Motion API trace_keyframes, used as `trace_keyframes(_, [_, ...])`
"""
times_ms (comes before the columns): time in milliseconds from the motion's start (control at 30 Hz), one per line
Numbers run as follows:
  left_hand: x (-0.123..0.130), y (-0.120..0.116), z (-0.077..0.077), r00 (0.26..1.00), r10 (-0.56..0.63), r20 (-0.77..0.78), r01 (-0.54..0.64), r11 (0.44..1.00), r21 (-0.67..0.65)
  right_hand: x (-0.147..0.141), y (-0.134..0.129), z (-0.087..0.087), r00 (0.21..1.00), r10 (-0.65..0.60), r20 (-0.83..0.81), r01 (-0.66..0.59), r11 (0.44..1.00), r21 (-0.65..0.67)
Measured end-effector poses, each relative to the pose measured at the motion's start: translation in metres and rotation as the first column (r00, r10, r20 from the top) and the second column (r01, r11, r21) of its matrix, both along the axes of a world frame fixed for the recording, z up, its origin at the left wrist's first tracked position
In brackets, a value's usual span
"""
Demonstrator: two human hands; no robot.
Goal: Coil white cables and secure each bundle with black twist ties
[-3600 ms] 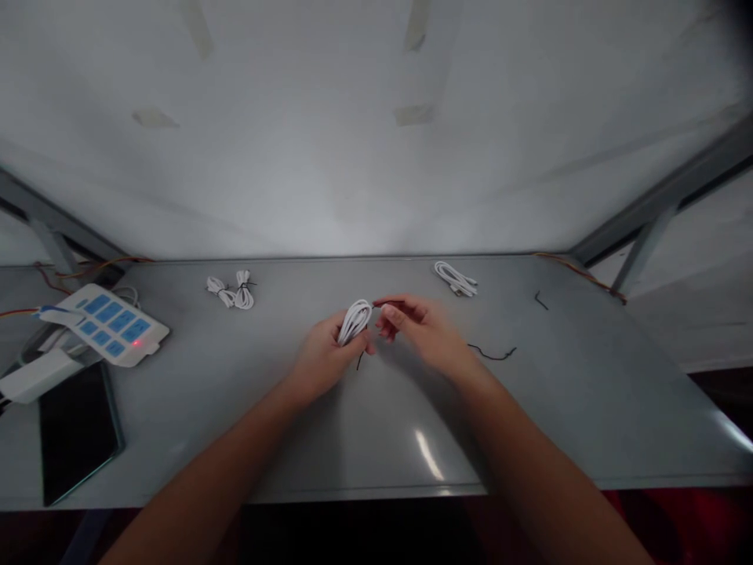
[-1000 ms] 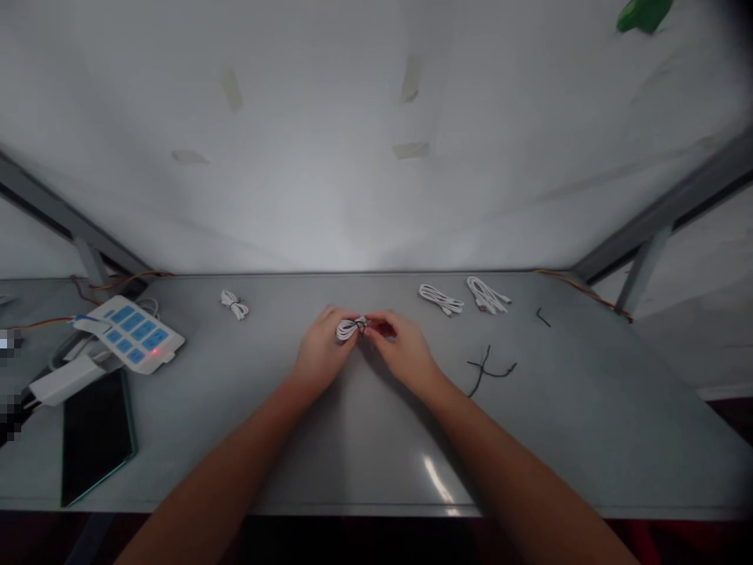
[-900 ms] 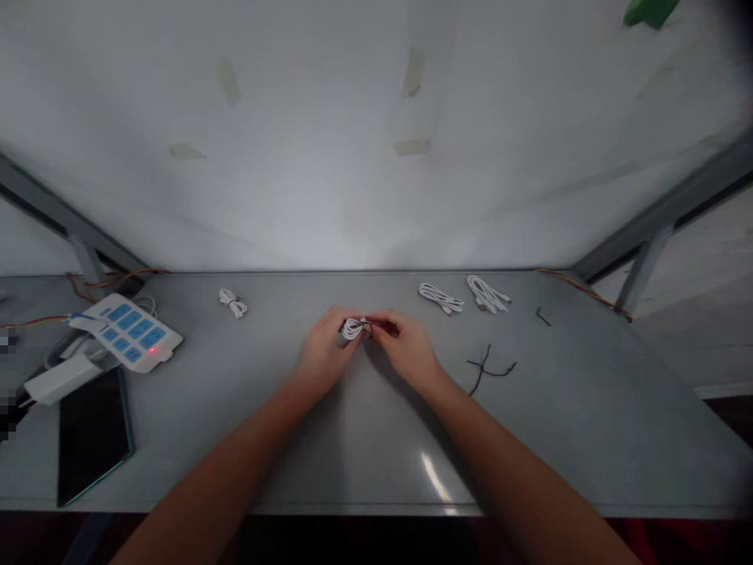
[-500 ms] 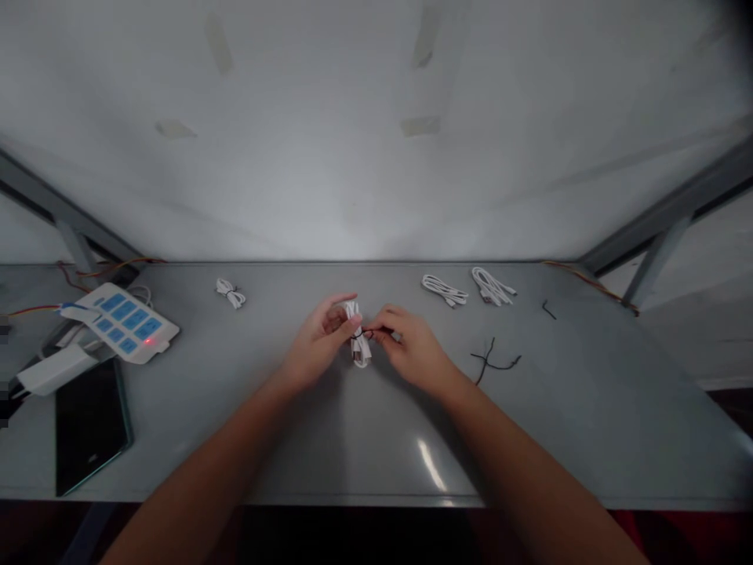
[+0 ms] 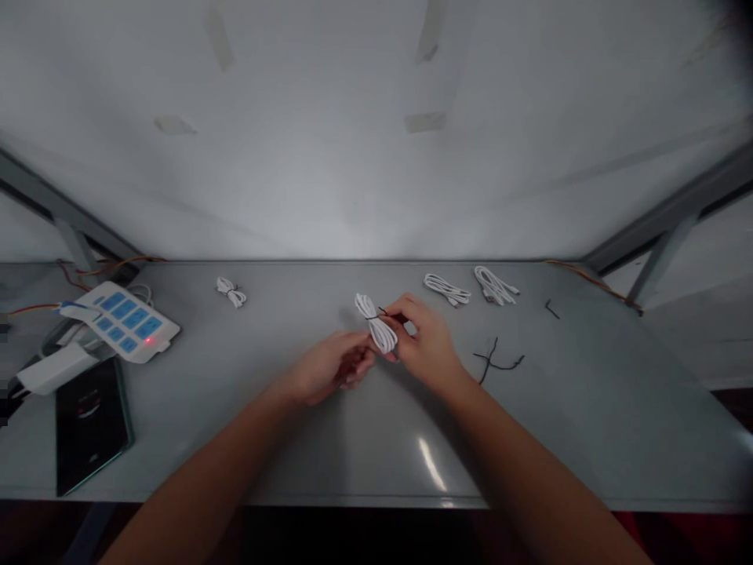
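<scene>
A coiled white cable [image 5: 385, 336] is held above the table, tilted, with a black twist tie [image 5: 372, 317] wound round its middle. My right hand [image 5: 428, 339] pinches the coil from the right, thumb and fingers by the tie's ends. From the lower left, my left hand [image 5: 335, 365] has its fingers curled and its fingertips against the coil's lower end, partly hidden behind it. To the right lie loose black twist ties [image 5: 491, 363] and a shorter bent tie [image 5: 551, 310].
At the back right lie two coiled white cables, one [image 5: 447, 289] beside another [image 5: 495, 286]. A tied cable bundle [image 5: 230, 292] lies back left. Farther left are a power strip [image 5: 130, 320] with a red light, a white adapter [image 5: 59, 369] and a dark tablet [image 5: 94, 428]. A wall [image 5: 353, 157] rises behind.
The coil has turned, its lower end swinging right, and the twist tie now wraps it closely. My left hand has dropped from the coil's upper side to its lower end.
</scene>
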State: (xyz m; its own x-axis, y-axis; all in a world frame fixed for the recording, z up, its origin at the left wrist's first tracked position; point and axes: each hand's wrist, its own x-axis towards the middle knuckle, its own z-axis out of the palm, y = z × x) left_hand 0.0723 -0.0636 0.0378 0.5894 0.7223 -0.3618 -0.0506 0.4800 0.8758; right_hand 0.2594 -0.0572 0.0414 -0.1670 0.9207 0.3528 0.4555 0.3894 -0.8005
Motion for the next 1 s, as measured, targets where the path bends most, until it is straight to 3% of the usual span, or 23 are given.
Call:
trace_keyframes(67, [-0.003, 0.002, -0.002, 0.983, 0.164, 0.081, -0.178, 0.957, 0.23, 0.001, 0.002, -0.006, 0.998, 0.026, 0.049, -0.027, 1.0, 0.015])
trace_keyframes(167, [-0.007, 0.007, -0.005, 0.911, 0.368, 0.187, -0.41, 0.753, 0.515, -0.001, 0.003, -0.012, 0.993, 0.107, 0.057, -0.109, 0.993, 0.036])
trace_keyframes(233, [-0.008, 0.008, -0.006, 0.902, 0.412, 0.124, -0.396, 0.68, 0.617, -0.002, 0.002, -0.012, 0.988, 0.153, 0.026, -0.154, 0.988, 0.034])
trace_keyframes(333, [-0.008, 0.006, -0.008, 0.913, 0.402, -0.063, -0.263, 0.701, 0.663, -0.003, 0.001, -0.01, 0.983, 0.182, -0.024, -0.181, 0.983, 0.039])
trace_keyframes(433, [-0.005, 0.006, -0.013, 0.947, 0.288, -0.143, -0.151, 0.791, 0.593, -0.002, 0.001, -0.009, 0.984, 0.175, -0.037, -0.173, 0.983, 0.055])
trace_keyframes(500, [-0.002, 0.008, -0.016, 0.961, 0.21, -0.179, -0.072, 0.816, 0.574, -0.002, 0.002, -0.01, 0.986, 0.163, -0.028, -0.161, 0.985, 0.07])
trace_keyframes(600, [0.004, 0.012, -0.02, 0.948, 0.224, -0.225, -0.078, 0.851, 0.52, -0.001, 0.003, -0.011, 0.987, 0.163, 0.002, -0.162, 0.981, 0.103])
trace_keyframes(700, [0.008, 0.014, -0.022, 0.968, 0.23, -0.102, -0.197, 0.945, 0.261, -0.002, 0.003, -0.014, 0.985, 0.154, 0.083, -0.166, 0.972, 0.163])
trace_keyframes(767, [0.009, 0.016, -0.022, 0.975, 0.221, 0.028, -0.222, 0.974, 0.04, -0.003, 0.003, -0.016, 0.98, 0.133, 0.149, -0.164, 0.96, 0.226])
trace_keyframes(900, [0.009, 0.019, -0.02, 0.921, 0.359, 0.154, -0.324, 0.922, -0.21, -0.004, 0.003, -0.019, 0.968, 0.079, 0.238, -0.17, 0.904, 0.391])
trace_keyframes(1000, [0.012, 0.02, -0.023, 0.845, 0.521, 0.119, -0.5, 0.85, -0.169, -0.007, 0.002, -0.019, 0.961, 0.06, 0.268, -0.191, 0.849, 0.492])
